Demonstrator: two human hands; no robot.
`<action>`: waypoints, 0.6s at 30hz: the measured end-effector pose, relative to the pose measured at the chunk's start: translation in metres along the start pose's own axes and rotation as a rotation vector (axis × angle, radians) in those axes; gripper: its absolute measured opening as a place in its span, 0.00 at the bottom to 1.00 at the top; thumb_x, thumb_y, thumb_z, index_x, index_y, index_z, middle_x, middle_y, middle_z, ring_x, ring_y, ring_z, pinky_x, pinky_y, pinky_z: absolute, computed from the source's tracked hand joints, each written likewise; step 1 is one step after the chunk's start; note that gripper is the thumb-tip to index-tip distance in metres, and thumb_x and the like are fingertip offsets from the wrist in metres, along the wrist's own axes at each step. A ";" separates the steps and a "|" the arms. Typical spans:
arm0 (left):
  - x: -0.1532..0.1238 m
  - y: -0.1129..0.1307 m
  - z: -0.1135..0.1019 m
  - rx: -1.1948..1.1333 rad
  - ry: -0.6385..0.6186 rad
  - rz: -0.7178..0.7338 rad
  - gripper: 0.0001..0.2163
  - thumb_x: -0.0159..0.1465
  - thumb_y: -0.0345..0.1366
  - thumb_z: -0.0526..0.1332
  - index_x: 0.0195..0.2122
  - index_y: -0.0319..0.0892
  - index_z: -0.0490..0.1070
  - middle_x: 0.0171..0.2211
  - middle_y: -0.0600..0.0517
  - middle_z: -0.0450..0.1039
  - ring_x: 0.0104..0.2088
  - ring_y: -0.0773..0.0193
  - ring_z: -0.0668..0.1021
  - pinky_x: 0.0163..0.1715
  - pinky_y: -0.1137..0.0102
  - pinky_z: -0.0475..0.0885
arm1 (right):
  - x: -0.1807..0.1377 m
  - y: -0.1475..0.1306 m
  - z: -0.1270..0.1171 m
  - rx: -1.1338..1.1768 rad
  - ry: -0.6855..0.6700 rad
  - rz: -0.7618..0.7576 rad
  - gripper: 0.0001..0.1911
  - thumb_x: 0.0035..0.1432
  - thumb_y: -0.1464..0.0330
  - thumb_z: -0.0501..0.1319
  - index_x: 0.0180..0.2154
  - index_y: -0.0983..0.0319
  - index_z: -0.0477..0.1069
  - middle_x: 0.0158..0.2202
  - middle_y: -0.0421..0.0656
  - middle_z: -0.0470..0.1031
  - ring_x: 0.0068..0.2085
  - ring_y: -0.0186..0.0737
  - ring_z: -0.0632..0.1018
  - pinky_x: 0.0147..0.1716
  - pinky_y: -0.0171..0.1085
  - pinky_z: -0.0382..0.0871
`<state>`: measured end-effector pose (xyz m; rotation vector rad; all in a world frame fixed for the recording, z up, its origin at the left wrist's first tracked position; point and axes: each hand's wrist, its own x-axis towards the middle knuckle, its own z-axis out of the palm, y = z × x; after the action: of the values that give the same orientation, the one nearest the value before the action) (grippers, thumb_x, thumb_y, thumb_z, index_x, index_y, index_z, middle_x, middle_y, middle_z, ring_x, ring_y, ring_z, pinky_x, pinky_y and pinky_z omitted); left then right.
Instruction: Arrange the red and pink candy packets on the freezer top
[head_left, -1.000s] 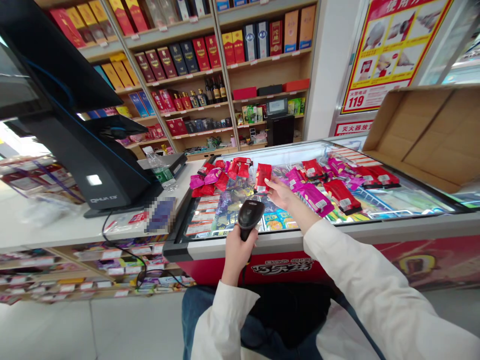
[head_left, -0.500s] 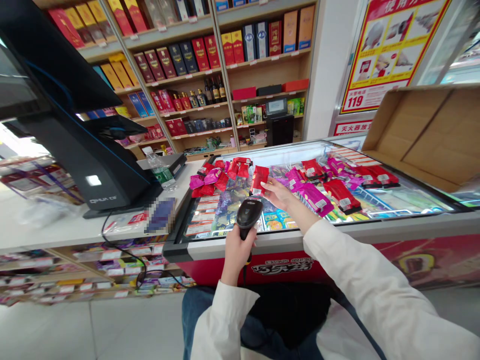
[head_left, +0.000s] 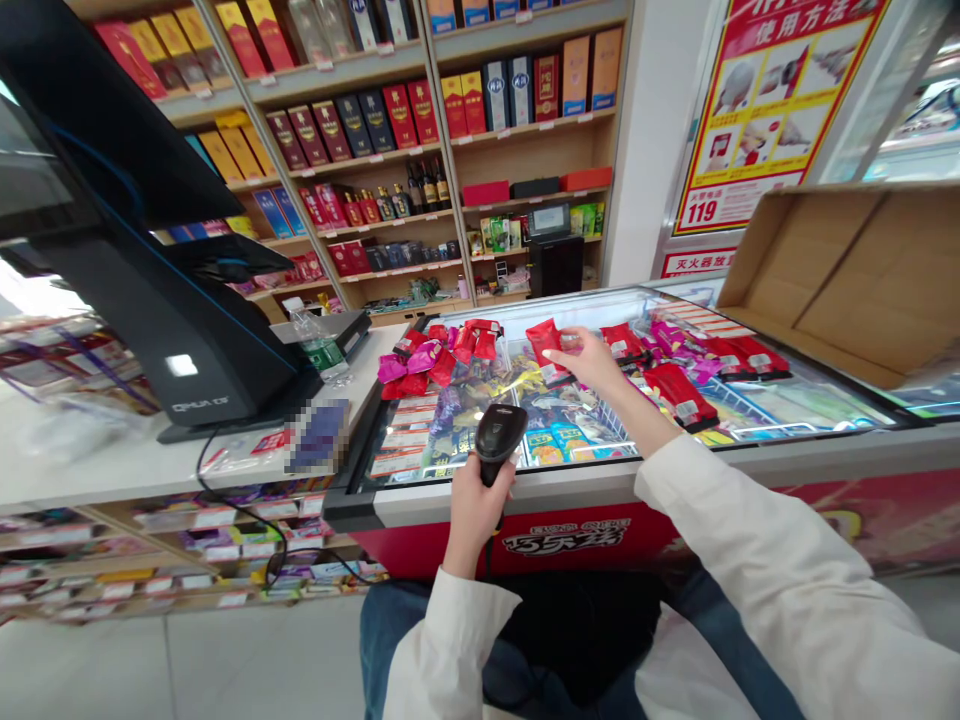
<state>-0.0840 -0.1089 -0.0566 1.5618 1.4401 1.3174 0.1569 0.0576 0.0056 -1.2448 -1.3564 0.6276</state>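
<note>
My left hand is wrapped round the grip of a black barcode scanner, held upright at the near edge of the freezer lid. My right hand reaches over the glass lid and pinches a red snack packet with a white label. A heap of red and magenta packets lies on the lid to the left of it. More red and magenta packets lie on the lid to the right.
A black checkout terminal stands on the white counter at left, with a water bottle beside it. An open cardboard box sits at the freezer's right end. Shelves of boxed bottles fill the back wall.
My right hand has carried the red packet to the right and farther away, off from in front of the scanner. The scanner hand has stayed about where it was.
</note>
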 end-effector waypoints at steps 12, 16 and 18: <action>-0.002 0.007 0.000 -0.046 0.032 -0.025 0.15 0.63 0.51 0.67 0.31 0.45 0.73 0.18 0.53 0.76 0.22 0.57 0.80 0.32 0.65 0.72 | -0.006 0.014 -0.152 -0.961 -0.087 0.052 0.09 0.57 0.57 0.75 0.33 0.54 0.82 0.42 0.54 0.85 0.48 0.72 0.84 0.48 0.66 0.76; 0.001 0.011 0.000 -0.098 0.029 -0.072 0.15 0.61 0.51 0.67 0.30 0.45 0.72 0.19 0.53 0.77 0.20 0.59 0.79 0.28 0.66 0.71 | -0.019 0.008 -0.144 -1.118 -0.046 0.000 0.17 0.60 0.56 0.72 0.49 0.54 0.85 0.51 0.55 0.84 0.54 0.73 0.82 0.49 0.66 0.77; 0.002 0.013 0.001 -0.118 0.027 -0.089 0.15 0.61 0.52 0.66 0.30 0.44 0.72 0.21 0.52 0.78 0.20 0.60 0.78 0.27 0.67 0.71 | -0.025 -0.006 -0.129 -1.145 -0.022 -0.059 0.19 0.63 0.56 0.69 0.53 0.56 0.84 0.52 0.55 0.84 0.54 0.70 0.82 0.49 0.61 0.78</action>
<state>-0.0794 -0.1093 -0.0444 1.3931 1.4056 1.3504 0.2701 -0.0040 0.0304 -2.0549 -1.8262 -0.2773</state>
